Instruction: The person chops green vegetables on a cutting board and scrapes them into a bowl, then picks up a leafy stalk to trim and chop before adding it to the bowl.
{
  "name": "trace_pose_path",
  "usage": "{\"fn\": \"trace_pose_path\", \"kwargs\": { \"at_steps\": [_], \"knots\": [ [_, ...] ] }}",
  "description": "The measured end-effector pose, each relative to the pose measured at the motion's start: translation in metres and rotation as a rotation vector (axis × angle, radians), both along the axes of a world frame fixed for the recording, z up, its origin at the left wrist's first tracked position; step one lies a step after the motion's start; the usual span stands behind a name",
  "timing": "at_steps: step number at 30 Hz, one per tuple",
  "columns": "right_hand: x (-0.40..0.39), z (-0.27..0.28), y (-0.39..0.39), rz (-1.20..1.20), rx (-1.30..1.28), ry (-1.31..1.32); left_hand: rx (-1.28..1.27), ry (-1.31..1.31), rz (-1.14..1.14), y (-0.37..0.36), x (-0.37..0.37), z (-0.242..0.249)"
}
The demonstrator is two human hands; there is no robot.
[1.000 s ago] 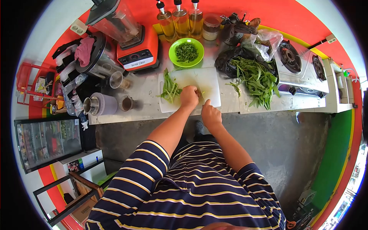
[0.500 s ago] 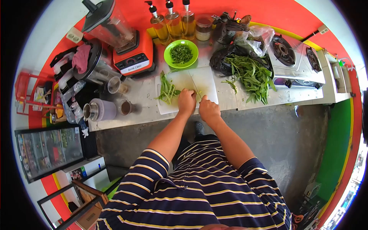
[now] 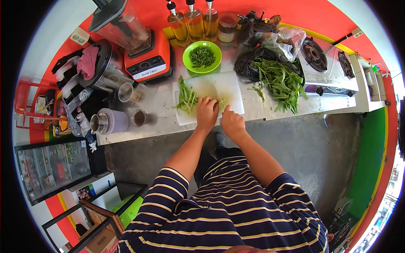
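On a white cutting board (image 3: 233, 86), my left hand (image 3: 207, 111) is closed, its fingers curled over green vegetable stems that it presses against the board. My right hand (image 3: 233, 122) grips a knife (image 3: 217, 89), whose thin blade points away from me beside my left fingertips. Small cut pieces of stem lie by the blade. More leafy green stems (image 3: 184, 98) rest on the board's left side. Just beyond the board stands a green bowl (image 3: 219, 58) containing chopped greens (image 3: 202, 57). The knife handle is hidden inside my right hand.
A bunch of leafy greens (image 3: 280, 86) spills from a black plastic bag (image 3: 244, 67) at right, near a gas stove (image 3: 327, 74). A red blender (image 3: 147, 59), a metal-topped container (image 3: 114, 121) and a small cup (image 3: 138, 118) stand left. Oil bottles (image 3: 194, 25) line the back.
The view has shifted slightly. Both hands stay at the board, the left still over the stems and the right still gripping the knife. My right hand sits slightly farther from the left.
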State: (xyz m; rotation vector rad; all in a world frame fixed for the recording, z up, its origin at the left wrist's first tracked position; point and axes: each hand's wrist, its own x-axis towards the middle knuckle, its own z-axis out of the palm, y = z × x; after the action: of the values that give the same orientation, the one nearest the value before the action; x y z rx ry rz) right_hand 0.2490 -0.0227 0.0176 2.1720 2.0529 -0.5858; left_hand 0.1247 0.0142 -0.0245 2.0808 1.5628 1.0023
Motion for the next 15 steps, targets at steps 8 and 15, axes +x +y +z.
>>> {"fn": "trace_pose_path", "kwargs": {
  "at_steps": [8, 15],
  "knots": [
    [0.008, 0.002, 0.01, -0.041, -0.013, 0.096, 0.065, 0.197, -0.261, 0.015, -0.018, 0.001],
    [0.0, -0.008, -0.005, -0.059, -0.024, 0.059, 0.087, 0.203, -0.236, 0.014, -0.015, 0.001]
  ]
}}
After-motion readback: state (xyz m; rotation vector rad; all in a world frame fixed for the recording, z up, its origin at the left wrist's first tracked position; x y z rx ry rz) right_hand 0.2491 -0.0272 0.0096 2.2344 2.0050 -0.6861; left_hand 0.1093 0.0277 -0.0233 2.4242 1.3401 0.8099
